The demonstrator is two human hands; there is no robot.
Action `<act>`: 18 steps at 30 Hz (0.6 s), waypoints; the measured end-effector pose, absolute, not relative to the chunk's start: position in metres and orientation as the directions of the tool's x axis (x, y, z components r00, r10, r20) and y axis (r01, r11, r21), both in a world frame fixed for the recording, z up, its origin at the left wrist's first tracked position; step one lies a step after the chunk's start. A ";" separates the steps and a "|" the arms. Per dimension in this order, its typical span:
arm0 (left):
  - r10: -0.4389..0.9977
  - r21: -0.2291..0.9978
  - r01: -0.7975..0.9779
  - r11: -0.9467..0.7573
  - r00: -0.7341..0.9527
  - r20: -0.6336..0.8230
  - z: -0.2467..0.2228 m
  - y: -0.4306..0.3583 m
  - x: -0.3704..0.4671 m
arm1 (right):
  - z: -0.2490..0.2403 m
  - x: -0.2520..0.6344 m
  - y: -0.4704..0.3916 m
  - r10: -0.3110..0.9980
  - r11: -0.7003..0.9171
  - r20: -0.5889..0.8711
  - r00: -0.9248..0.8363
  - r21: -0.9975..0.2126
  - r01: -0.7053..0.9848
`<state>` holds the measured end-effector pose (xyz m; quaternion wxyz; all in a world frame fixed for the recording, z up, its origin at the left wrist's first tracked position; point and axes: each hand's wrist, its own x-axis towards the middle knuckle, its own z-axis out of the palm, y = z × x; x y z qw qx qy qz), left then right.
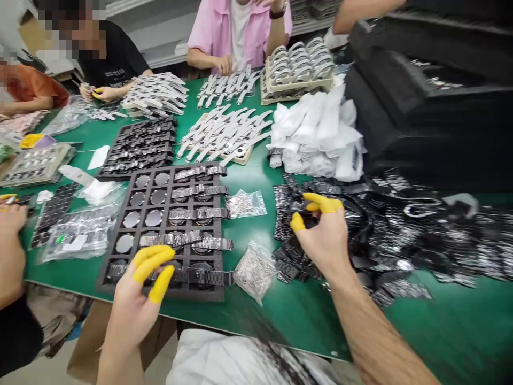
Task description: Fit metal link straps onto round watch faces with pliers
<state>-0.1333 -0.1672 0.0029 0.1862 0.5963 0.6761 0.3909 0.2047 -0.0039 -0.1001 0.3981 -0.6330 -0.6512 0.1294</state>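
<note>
My left hand (134,299), with yellow finger cots on its fingertips, hovers over the front left of a dark foam tray (166,291). Its thumb and fingers are apart, and nothing shows between them. Round watch heads (125,244) sit in the tray's compartments. Metal watch bands (192,215) lie across the right-hand columns. Over a pile of black metal watch bands (360,219), my right hand (324,227) has its yellow-capped thumb and fingers spread. Whether its fingertips touch the bands is hard to tell.
Small clear bags of metal pins (255,270) lie between the tray and the pile. Behind stand another black-band tray (138,147), white-strap watches (226,133), white wrapped bundles (316,133) and a large black bag (433,123). Several people work around the green table (288,315).
</note>
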 end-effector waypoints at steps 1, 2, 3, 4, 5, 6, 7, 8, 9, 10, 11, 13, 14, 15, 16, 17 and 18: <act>0.959 0.794 0.606 -0.041 -0.199 0.201 0.001 -0.171 -0.116 | -0.096 0.205 -0.006 0.907 0.226 0.402 0.124 -0.715 0.661; 0.970 0.826 0.560 -0.062 -0.160 0.181 -0.002 -0.175 -0.100 | -0.092 0.205 -0.009 0.893 0.279 0.432 0.128 -0.753 0.596; 0.984 0.850 0.519 -0.084 -0.089 0.152 -0.006 -0.177 -0.084 | -0.087 0.205 -0.014 0.881 0.327 0.457 0.127 -0.779 0.535; 0.992 0.864 0.493 -0.108 0.000 0.124 -0.010 -0.178 -0.069 | -0.082 0.205 -0.019 0.874 0.375 0.475 0.104 -0.795 0.477; 0.991 0.871 0.473 -0.133 0.075 0.110 -0.014 -0.178 -0.054 | -0.076 0.205 -0.024 0.872 0.425 0.487 0.053 -0.807 0.411; 0.986 0.872 0.465 -0.153 0.127 0.106 -0.019 -0.177 -0.041 | -0.070 0.206 -0.031 0.874 0.467 0.485 -0.031 -0.820 0.331; 0.983 0.867 0.470 -0.165 0.152 0.105 -0.023 -0.174 -0.029 | -0.063 0.205 -0.038 0.873 0.488 0.465 -0.147 -0.842 0.232; 0.983 0.860 0.482 -0.166 0.148 0.106 -0.027 -0.172 -0.019 | -0.057 0.205 -0.044 0.855 0.481 0.435 -0.281 -0.869 0.118; 0.984 0.855 0.493 -0.163 0.141 0.106 -0.031 -0.169 -0.010 | -0.051 0.205 -0.050 0.819 0.436 0.393 -0.419 -0.900 0.010; 0.985 0.855 0.495 -0.158 0.144 0.098 -0.035 -0.167 -0.003 | -0.046 0.204 -0.054 0.769 0.367 0.348 -0.536 -0.927 -0.075; 0.983 0.860 0.487 -0.154 0.165 0.083 -0.038 -0.166 0.003 | -0.043 0.204 -0.057 0.717 0.298 0.313 -0.622 -0.945 -0.132; 0.978 0.870 0.471 -0.145 0.200 0.055 -0.044 -0.169 0.008 | -0.039 0.206 -0.058 0.644 0.193 0.251 -0.723 -0.967 -0.165; 0.980 0.868 0.478 -0.136 0.195 0.046 -0.047 -0.172 0.007 | -0.039 0.207 -0.056 0.620 0.146 0.199 -0.758 -0.980 -0.138; 0.983 0.858 0.500 -0.120 0.180 0.033 -0.050 -0.177 0.004 | -0.041 0.209 -0.053 0.588 0.095 0.123 -0.799 -0.992 -0.083; 0.986 0.842 0.529 -0.105 0.166 0.019 -0.054 -0.184 0.000 | -0.044 0.212 -0.049 0.541 0.045 0.030 -0.841 -0.999 -0.007; 0.987 0.825 0.556 -0.102 0.162 0.012 -0.058 -0.193 -0.006 | -0.047 0.213 -0.046 0.493 0.020 -0.060 -0.868 -0.997 0.080; 0.985 0.815 0.569 -0.105 0.175 0.005 -0.061 -0.202 -0.012 | -0.050 0.214 -0.042 0.470 0.038 -0.132 -0.873 -0.985 0.170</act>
